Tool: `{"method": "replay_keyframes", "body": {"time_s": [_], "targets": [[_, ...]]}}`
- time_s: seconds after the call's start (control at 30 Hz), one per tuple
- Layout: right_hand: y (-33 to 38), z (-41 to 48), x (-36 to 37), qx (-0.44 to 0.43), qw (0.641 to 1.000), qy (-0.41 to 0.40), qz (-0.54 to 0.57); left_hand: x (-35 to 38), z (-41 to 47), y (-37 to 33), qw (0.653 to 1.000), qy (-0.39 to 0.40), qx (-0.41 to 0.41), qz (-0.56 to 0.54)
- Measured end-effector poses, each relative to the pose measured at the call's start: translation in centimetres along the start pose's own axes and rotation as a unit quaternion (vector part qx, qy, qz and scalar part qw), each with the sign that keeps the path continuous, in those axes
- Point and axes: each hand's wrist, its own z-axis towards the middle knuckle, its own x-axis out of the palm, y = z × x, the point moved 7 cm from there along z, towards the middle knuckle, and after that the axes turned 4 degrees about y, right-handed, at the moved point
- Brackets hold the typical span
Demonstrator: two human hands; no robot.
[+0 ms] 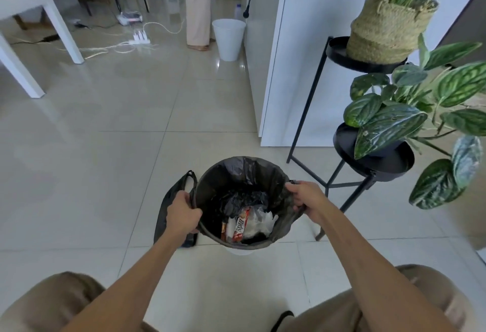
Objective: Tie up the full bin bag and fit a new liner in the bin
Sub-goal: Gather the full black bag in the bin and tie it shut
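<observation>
A black bin bag (236,173) lines a bin on the tiled floor in front of me, its mouth wide open. Only a sliver of the white bin (238,250) shows below the bag. Inside lie crumpled black plastic, a red and white wrapper (240,226) and clear plastic. My left hand (181,213) grips the bag's left rim. My right hand (306,197) grips the right rim. A second black bag (168,205) lies on the floor just left of the bin, partly behind my left hand.
A black two-tier plant stand (368,163) with leafy plants stands close on the right. A white cabinet wall (278,68) is behind it. Farther back are a white bin (228,39), a standing person's legs (198,16), power strips with cables (139,39) and a white table leg (65,31).
</observation>
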Motion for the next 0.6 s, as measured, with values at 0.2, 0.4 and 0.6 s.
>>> {"method": "replay_keyframes", "body": {"time_s": [0.2, 0.4, 0.6], "targets": [[3.1, -0.6, 2.7, -0.109, 0.994, -0.025, -0.010, -1.5, -1.4, 0.3, 0.995, -0.034, 0.035, 0.088], [7.5, -4.4, 9.8, -0.170, 0.961, 0.218, 0.023, -2.0, -2.5, 0.4, 0.993, -0.055, 0.011, 0.105], [7.7, -6.5, 6.9, -0.165, 0.943, 0.252, 0.139, -5.1, -3.0, 0.6, 0.980, -0.081, -0.067, -0.171]]}}
